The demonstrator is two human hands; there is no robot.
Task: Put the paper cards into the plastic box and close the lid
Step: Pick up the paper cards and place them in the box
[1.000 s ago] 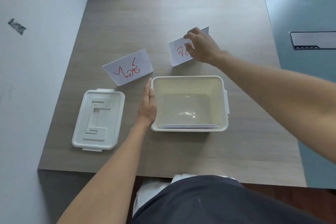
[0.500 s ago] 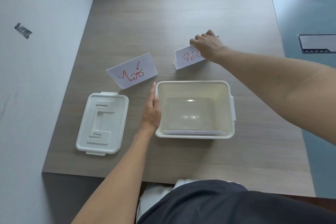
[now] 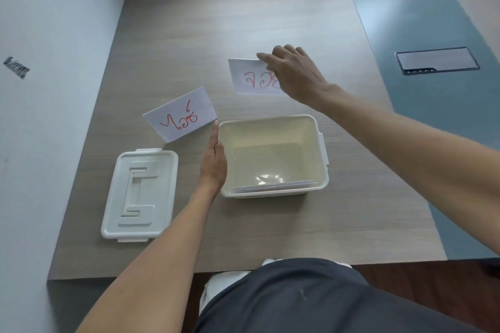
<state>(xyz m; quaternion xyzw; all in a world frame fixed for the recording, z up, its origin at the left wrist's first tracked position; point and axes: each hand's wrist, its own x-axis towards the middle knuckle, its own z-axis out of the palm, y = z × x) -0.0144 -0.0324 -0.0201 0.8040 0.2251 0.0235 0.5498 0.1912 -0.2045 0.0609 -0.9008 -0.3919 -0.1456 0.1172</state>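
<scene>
Fingers (image 3: 266, 58) of the right hand (image 3: 296, 76) are pinched shut on the top right edge of the far card (image 3: 253, 78), red writing facing the camera; the grip at the edge leaves the face clear and probably makes it easy to swing over the box. Left hand (image 3: 215, 163) lies flat and open against the plastic box (image 3: 273, 121) left wall, holding nothing, likely bracing it against sliding. Box sits open on the surface (image 3: 243, 21), with what looks like a card edge along its near wall. Second card (image 3: 180, 116) stands propped just beyond the left fingertips. Lid (image 3: 139, 193) lies flat left of the box, handy for closing.
</scene>
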